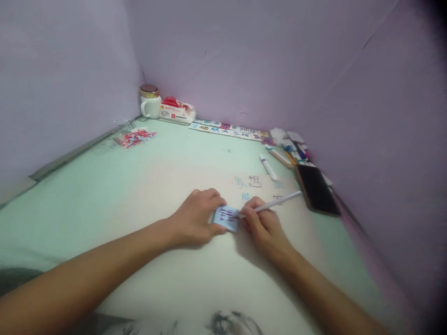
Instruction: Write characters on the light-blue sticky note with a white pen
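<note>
In the head view, a small pale blue card (223, 224) with dark purple character strokes lies at the centre of the table. My left hand (197, 218) grips its left side between thumb and fingers. A slim white pen (284, 197) is pinched in my right hand (263, 225), its tip touching or very close to the card's right edge. Just beyond my hands, Chinese characters (254, 181) in dark and light blue ink show on the pale surface. A white marker (268, 167) lies past them.
A phone (317, 188) lies at the right, with several pens (284, 156) behind it. Along the back wall stand a lidded white mug (151, 106), a tissue pack (177, 111) and rows of lettered cards (226, 130). Red and blue bits (136, 137) are heaped at the left.
</note>
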Action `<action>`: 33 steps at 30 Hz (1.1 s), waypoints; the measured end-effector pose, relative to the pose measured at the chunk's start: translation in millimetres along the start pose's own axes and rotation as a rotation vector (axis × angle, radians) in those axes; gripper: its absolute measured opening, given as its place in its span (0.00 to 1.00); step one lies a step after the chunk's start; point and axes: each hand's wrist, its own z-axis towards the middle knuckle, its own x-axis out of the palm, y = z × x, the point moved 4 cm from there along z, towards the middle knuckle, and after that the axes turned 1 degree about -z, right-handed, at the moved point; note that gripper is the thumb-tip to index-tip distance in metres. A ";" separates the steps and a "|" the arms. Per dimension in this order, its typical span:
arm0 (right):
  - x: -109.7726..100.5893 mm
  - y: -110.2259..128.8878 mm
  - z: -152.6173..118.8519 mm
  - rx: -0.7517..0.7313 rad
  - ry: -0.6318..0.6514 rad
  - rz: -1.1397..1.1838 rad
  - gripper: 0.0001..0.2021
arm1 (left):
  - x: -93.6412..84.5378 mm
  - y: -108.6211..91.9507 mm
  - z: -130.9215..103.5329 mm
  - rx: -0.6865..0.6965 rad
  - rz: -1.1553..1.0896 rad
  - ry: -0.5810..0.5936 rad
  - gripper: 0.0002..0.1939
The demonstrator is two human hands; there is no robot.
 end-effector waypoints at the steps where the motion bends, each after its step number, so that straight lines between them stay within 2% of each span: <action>1: -0.3 0.4 0.3 -0.004 0.001 -0.002 0.13 | -0.1 -0.2 0.2 0.000 0.000 0.001 0.18; 19: -0.1 3.1 2.6 -0.021 0.027 -0.067 0.12 | -0.8 -0.8 -1.1 0.006 -0.002 0.003 0.18; 27: -4.2 4.7 8.0 -0.058 0.120 -0.057 0.13 | 0.2 -0.1 0.3 0.011 0.003 0.006 0.18; 33: -5.5 3.0 10.7 -0.038 0.138 -0.028 0.12 | -0.8 -0.6 0.0 0.017 0.005 0.007 0.18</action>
